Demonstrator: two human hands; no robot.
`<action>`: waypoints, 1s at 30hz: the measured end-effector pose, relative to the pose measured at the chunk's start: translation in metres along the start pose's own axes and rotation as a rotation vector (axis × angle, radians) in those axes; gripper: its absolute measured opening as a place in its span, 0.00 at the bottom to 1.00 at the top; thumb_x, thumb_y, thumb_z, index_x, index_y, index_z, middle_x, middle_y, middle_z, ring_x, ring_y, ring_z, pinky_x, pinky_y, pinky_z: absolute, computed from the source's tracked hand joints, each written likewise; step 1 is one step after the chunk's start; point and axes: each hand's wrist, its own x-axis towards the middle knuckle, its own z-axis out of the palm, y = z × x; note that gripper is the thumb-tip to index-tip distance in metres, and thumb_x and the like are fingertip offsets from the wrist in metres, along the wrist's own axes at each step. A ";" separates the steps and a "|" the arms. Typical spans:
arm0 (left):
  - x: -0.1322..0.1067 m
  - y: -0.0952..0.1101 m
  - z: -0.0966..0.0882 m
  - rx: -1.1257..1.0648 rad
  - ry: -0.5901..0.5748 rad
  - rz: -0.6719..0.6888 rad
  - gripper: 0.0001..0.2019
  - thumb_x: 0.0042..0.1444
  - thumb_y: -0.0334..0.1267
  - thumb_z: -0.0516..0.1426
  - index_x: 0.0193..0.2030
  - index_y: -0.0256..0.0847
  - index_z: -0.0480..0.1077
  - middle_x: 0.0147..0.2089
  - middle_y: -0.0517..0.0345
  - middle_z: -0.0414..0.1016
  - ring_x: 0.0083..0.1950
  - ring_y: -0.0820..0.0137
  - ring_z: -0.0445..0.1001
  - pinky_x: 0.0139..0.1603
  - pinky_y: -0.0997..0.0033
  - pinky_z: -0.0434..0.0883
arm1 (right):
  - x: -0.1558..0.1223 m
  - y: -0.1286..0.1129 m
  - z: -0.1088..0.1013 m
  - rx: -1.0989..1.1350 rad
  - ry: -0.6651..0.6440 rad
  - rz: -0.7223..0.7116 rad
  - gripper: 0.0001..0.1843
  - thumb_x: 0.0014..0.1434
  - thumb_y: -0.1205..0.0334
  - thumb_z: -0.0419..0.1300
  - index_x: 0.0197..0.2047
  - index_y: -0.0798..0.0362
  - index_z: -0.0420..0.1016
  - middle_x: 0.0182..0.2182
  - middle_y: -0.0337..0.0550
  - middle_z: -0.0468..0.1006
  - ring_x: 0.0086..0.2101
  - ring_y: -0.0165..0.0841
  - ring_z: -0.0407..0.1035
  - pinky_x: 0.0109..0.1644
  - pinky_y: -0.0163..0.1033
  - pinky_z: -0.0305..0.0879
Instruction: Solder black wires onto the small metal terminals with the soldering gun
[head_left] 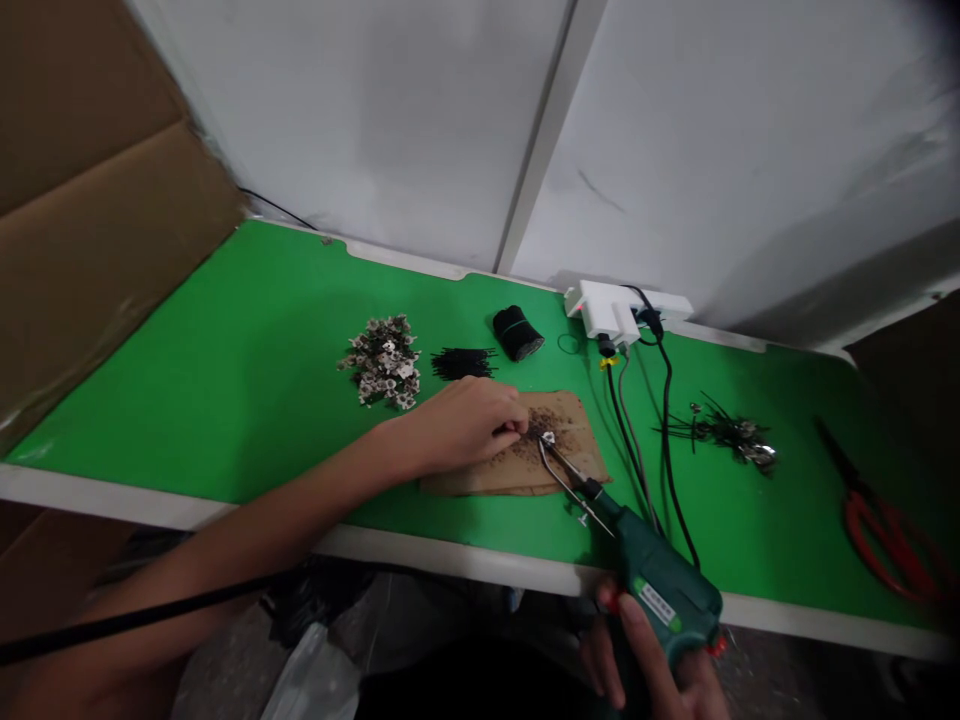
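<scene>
1. Left hand (469, 422): lay on the brown pad (517, 460), fingertips pinched together on a small part at the pad's dark, scorched patch; the part itself was too small to tell.

2. Right hand (660, 660): closed around the grip of the green soldering gun (664, 595), at the near edge of the surface (225, 330). The gun's wire tip (547, 440) reached up and left, meeting the pad right at the left fingertips.

3. Step in hand, as judged: a joint being soldered, part pinned by the left hand, tip brought to it by the right. The next move would call for a steady tip on the joint and fingers kept off the hot wire.

4. Stock behind the pad: a heap of small pale metal parts (384, 362); just right of it, a spread of short black wires (463, 362); then a black bundle (517, 332) bound with a band.

5. Power: a white power strip (615, 308) at the wall, with black and grey cables running down past the pad's right side toward the gun.

6. Farther right: a loose cluster of wired pieces (724, 430), well apart from the pad; red-handled scissors (881, 525) near the surface's right end.

7. Left margin: cardboard (90, 230) leaning at the surface's left end.
</scene>
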 end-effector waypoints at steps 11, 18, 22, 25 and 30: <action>0.000 0.008 0.007 -0.038 0.007 -0.028 0.07 0.65 0.31 0.59 0.39 0.39 0.81 0.41 0.55 0.83 0.40 0.69 0.79 0.41 0.72 0.68 | -0.008 -0.010 0.009 -0.006 0.038 0.010 0.28 0.67 0.39 0.67 0.56 0.56 0.77 0.16 0.35 0.60 0.16 0.33 0.57 0.23 0.37 0.57; 0.000 0.009 0.008 -0.005 0.011 -0.037 0.07 0.66 0.32 0.60 0.40 0.39 0.81 0.41 0.56 0.83 0.41 0.68 0.80 0.42 0.70 0.68 | -0.004 0.002 0.005 0.067 0.033 0.030 0.28 0.63 0.39 0.70 0.50 0.56 0.78 0.16 0.35 0.59 0.16 0.32 0.55 0.21 0.36 0.56; 0.000 0.006 0.010 0.009 0.021 -0.027 0.08 0.66 0.33 0.60 0.39 0.39 0.82 0.40 0.56 0.83 0.39 0.68 0.79 0.40 0.71 0.67 | -0.004 0.006 0.003 0.113 0.003 0.043 0.27 0.63 0.41 0.71 0.49 0.56 0.75 0.18 0.35 0.60 0.18 0.31 0.56 0.24 0.35 0.57; 0.000 0.004 0.012 -0.008 0.032 -0.020 0.07 0.66 0.33 0.60 0.41 0.40 0.82 0.42 0.56 0.84 0.41 0.68 0.80 0.42 0.71 0.68 | -0.005 0.005 0.002 0.113 0.008 0.067 0.27 0.63 0.43 0.72 0.50 0.57 0.74 0.19 0.34 0.60 0.20 0.28 0.57 0.27 0.33 0.57; 0.000 0.003 0.014 -0.042 0.045 -0.008 0.08 0.67 0.33 0.60 0.41 0.41 0.82 0.45 0.56 0.84 0.42 0.69 0.81 0.44 0.72 0.70 | -0.003 0.012 -0.008 0.071 -0.092 0.063 0.26 0.69 0.42 0.66 0.54 0.57 0.70 0.19 0.35 0.63 0.21 0.33 0.62 0.28 0.36 0.61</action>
